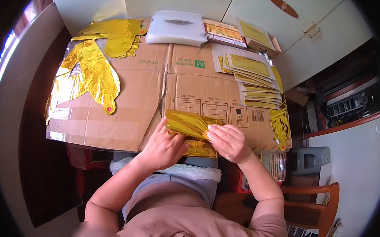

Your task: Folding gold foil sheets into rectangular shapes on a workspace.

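Observation:
A shiny gold foil balloon point(188, 122), folded into a flat strip, is held between my hands at the near edge of the cardboard. My left hand point(162, 146) closes on its left end with curled fingers. At its right end, the fingertips of my right hand point(229, 143) press together on the foil. A lower fold of the same gold foil point(200, 149) hangs beneath, partly hidden by my hands. To the right lies a stack of flat gold foil pieces in clear sleeves point(257, 87).
Flattened cardboard point(136, 85) covers the table. Unfolded gold foil balloons point(95, 76) lie at left, with more gold foil point(121, 34) behind. A pile of clear plastic sleeves point(174, 29) and a printed box point(224, 32) stand at the back. A wooden chair point(332, 201) is at right.

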A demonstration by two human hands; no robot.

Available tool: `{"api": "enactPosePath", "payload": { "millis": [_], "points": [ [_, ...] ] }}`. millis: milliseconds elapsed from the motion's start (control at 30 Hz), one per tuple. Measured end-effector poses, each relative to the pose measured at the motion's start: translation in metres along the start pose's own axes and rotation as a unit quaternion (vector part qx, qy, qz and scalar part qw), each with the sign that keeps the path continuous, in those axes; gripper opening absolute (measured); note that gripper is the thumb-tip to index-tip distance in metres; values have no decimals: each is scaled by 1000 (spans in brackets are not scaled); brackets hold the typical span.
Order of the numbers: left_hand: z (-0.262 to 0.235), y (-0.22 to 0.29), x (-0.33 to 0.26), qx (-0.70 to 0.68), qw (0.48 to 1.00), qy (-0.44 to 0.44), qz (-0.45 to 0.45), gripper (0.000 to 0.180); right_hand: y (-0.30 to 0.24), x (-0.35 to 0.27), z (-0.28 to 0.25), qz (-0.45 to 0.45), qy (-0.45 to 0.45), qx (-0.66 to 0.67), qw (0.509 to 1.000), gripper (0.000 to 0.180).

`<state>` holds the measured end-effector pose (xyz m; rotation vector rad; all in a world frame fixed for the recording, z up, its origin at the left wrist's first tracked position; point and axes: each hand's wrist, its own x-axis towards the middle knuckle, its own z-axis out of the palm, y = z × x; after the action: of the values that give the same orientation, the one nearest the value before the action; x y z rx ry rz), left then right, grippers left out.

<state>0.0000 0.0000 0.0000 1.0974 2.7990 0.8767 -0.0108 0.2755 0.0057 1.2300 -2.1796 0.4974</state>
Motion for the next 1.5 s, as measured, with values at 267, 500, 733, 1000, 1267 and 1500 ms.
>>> {"api": "enactPosePath", "payload": {
  "millis": [267, 500, 733, 1000, 1267, 1500],
  "points": [
    [-8, -12, -42, 76, 979, 166, -92, 51, -3, -1, -1, -36, -16, -20, 999, 21],
    [-3, -3, -32, 104, 975, 164, 109, 41, -6, -2, -3, -98, -68, -55, 991, 21],
    [10, -15, -33, 20, 981, 106, 159, 44, -2, 1, -2, -118, -108, -34, 987, 18],
    [5, -16, -32, 46, 982, 104, 149, 50, 4, -5, -1, -111, -96, -14, 989, 19],
    [13, -21, -32, 76, 965, 146, 204, 36, 4, -4, -13, -63, -145, 64, 985, 40],
    [15, -22, -35, 71, 967, 147, 195, 35, -20, -9, -19, -11, -180, 5, 984, 53]
  ]
}}
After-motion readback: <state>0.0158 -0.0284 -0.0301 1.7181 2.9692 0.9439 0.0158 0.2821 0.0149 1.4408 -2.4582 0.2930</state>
